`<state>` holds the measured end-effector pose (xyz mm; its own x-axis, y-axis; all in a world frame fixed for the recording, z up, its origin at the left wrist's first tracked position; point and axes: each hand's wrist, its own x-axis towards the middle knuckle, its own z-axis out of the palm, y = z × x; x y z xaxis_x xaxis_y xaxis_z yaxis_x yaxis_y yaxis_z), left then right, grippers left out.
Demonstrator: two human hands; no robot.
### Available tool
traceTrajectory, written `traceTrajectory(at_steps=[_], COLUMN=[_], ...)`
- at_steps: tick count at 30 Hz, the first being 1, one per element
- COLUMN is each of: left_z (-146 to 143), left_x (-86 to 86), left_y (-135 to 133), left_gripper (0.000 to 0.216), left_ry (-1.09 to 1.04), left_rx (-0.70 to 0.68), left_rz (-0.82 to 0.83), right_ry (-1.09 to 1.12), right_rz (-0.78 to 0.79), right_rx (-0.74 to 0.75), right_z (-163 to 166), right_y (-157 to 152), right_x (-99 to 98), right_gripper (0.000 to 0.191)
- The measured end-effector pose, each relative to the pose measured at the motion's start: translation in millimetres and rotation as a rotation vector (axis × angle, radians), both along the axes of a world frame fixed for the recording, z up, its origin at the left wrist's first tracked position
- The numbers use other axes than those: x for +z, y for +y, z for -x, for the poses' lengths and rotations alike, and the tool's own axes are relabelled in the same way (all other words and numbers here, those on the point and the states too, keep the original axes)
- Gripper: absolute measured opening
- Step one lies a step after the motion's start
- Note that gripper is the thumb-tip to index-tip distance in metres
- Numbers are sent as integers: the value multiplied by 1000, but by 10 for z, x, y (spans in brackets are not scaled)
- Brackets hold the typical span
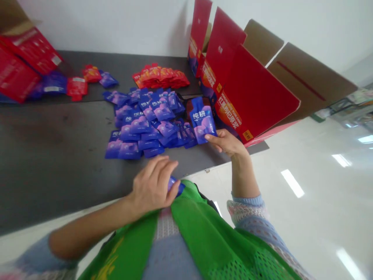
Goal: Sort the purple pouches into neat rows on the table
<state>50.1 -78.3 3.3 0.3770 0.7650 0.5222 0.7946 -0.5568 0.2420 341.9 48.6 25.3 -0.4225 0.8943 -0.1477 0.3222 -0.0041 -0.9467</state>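
The right hand [229, 143] pinches a blue pouch [203, 123] by its lower edge, a grip that likely keeps its print uncovered. The left hand [155, 182] curls around a second pouch [171, 182], mostly hidden under it; the blue pile [144, 126] lies beyond that hand, probably for easy reach, and a red carton [259, 93] stands beside the right hand.

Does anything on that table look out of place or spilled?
Nothing looks spilled. One blue pouch lies beside a red pouch at the back left, just apart from the big blue pile, so it looks slightly stray.
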Motion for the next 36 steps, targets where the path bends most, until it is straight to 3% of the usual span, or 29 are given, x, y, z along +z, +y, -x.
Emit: traceTrajectory(at_steps=[3,5,7,10,13,17,20,23,26,29,32,34,36], left_z=[-103,-116,-124,-91,90,419,517,483,397,325,319,367,448], left_x=[-392,-502,-508,-471,-520,-686,-761,-719,-562,-366,-252,-256,-311], left_y=[-235,-220,-148,-88,-192,-436,-487,-414,-306,-204,-88,1,93], left_gripper=[33,31,29,25,25,29,32,37,38,35,33,33,33], left_ry=[150,231,249,106,-144,-410,-445,-439,-415,-269,-59,36,75], left_rx=[108,195,241,306,291,405,429,411,471,575,591,572,513], left_rz=[148,225,290,318,276,64,55,73,172,350,477,477,353], right_ry=[59,76,72,67,66,98,86,95,115,102,99,104,105], right_rz=[54,72,65,46,65,89,124,146,153,171,208,208,183], right_rx=[-54,-69,-60,19,138,237,319,362,427,462,465,475,486], right_z=[-125,-162,-183,-189,-187,-208,-184,-87,31,132,220,272,317], right_y=[-213,-377,-549,-788,-943,-926,-785,-659,-572,-493,-421,-378,-337], right_x=[23,103,236,458,570,515,446,387,319,252,205,192,191], right_gripper=[74,74,74,73,72,72,70,70,71,72,70,70,71])
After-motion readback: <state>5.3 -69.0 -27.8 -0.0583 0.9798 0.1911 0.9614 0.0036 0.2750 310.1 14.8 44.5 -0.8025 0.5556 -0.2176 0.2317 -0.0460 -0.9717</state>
